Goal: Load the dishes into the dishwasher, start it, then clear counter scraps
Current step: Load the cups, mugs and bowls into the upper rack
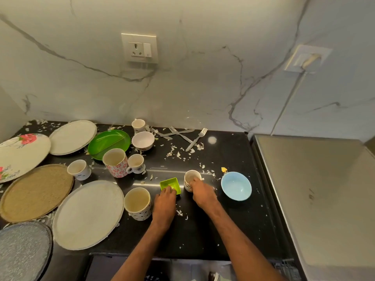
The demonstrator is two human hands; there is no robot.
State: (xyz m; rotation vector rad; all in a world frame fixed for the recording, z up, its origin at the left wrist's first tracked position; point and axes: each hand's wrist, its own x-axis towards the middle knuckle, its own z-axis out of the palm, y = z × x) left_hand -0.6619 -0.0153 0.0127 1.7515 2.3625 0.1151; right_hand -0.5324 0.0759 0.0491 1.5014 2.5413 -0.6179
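Head — right hand [203, 192] on white cup [189, 177]

we only get hands and forearms here. left hand [164, 201] and right hand [203, 191] are both bare. behind each wrist the skin stays uncovered: left forearm [140, 250] and right forearm [243, 240] are bare all the way back to the frame edge. well behind the right hand, between the two forearms, we see a small dark-and-white shape [214, 277], possibly footwear, too cropped to tell.
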